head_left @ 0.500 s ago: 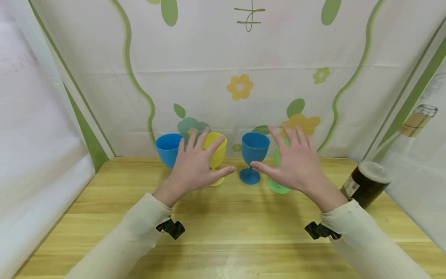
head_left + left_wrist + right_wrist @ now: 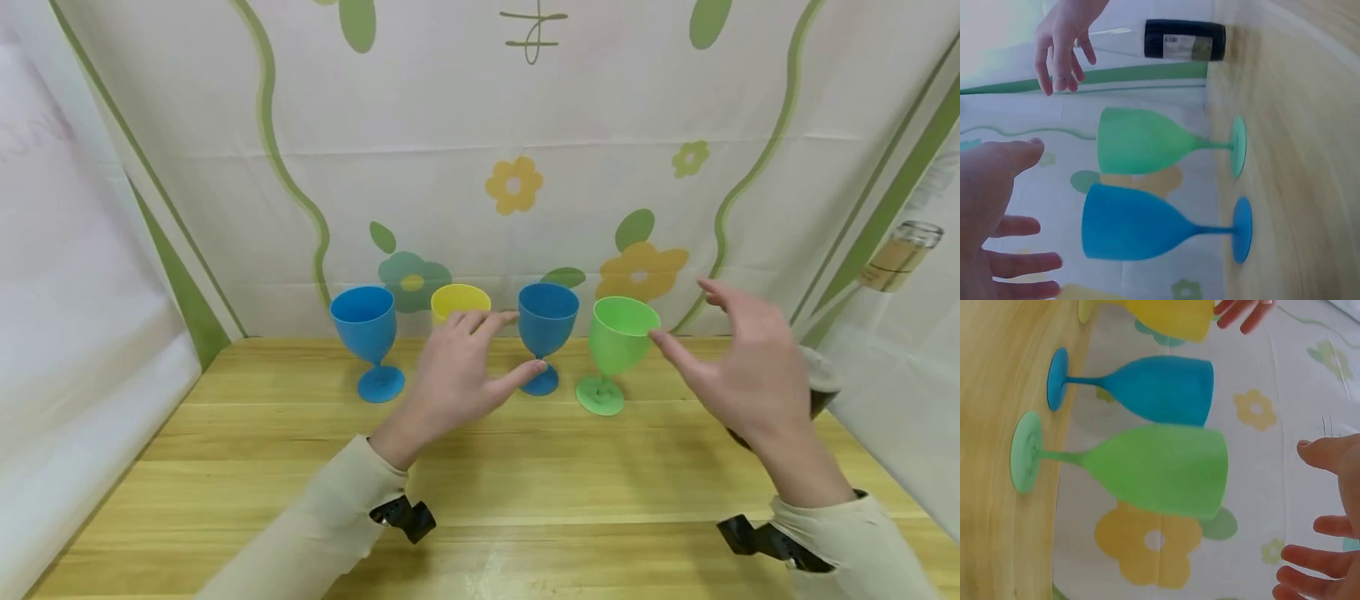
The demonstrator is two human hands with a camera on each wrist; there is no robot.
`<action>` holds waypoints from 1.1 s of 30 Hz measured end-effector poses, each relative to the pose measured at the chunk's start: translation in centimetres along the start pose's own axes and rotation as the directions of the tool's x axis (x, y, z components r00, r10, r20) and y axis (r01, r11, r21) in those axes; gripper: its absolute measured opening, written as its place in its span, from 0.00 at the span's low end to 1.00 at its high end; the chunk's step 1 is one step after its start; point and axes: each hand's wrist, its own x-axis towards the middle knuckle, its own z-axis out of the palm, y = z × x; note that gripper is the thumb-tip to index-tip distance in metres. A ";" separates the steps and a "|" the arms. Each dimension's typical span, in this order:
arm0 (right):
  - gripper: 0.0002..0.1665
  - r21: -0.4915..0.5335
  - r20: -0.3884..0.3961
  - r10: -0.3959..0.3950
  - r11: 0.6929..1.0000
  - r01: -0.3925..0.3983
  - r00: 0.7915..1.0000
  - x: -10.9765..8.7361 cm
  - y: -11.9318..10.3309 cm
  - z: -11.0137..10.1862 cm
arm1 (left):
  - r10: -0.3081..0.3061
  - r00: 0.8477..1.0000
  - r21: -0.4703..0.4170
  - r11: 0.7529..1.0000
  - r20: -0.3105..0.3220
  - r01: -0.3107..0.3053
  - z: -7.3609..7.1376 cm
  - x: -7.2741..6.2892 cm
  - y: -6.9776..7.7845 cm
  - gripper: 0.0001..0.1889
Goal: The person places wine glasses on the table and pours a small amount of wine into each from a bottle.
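My left hand point(image 2: 457, 371) hovers in front of the yellow goblet point(image 2: 457, 298), hiding its lower part. Its fingers are spread and hold nothing; its thumb overlaps the base of a blue goblet point(image 2: 547, 321). To the right, my right hand point(image 2: 757, 367) is raised with fingers apart, between the green goblet point(image 2: 621, 346) and the bottle point(image 2: 900, 258). In the right wrist view its thumb and fingers are clear of the upright green goblet point(image 2: 1160, 469). Another blue goblet point(image 2: 365, 325) stands at the far left. The bottle's dark body point(image 2: 1179, 40) shows in the left wrist view.
The goblets stand in a row near the back of the wooden table point(image 2: 540, 492). Behind them hangs a white flower-patterned curtain point(image 2: 420, 108), with more white cloth point(image 2: 67, 333) at the sides. Each wrist wears a small black camera mount point(image 2: 405, 517).
My left hand has moved right, uncovering the left blue goblet. My right hand has moved right, off the green goblet, and now covers much of the bottle's body. The goblets stay put.
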 end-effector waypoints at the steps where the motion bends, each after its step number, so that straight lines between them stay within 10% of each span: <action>1: 0.47 0.014 -0.026 0.008 1.000 -0.007 1.000 -0.2 0.3 -0.2 | -0.003 1.000 -0.010 1.000 -0.018 0.003 0.2 0.0 0.2 0.36; 11: 0.42 0.067 -0.218 0.110 0.993 -0.098 0.970 -1.7 3.9 -1.8 | 0.012 0.995 -0.018 1.000 -0.096 -0.013 1.9 0.0 0.5 0.32; 20: 0.38 0.161 -0.349 0.379 0.925 -0.344 0.857 -2.7 6.6 -3.0 | -0.043 0.999 -0.200 0.979 0.025 0.047 4.4 0.0 2.6 0.34; 26: 0.43 0.278 -0.343 0.541 0.839 -0.467 0.768 -2.8 7.9 -3.0 | -0.137 0.987 -0.429 0.890 0.079 0.158 6.6 0.5 4.0 0.35; 33: 0.47 0.363 -0.173 0.672 0.723 -0.588 0.720 -3.2 10.8 -2.9 | -0.192 0.975 -0.574 0.788 0.110 0.220 9.5 0.8 5.6 0.40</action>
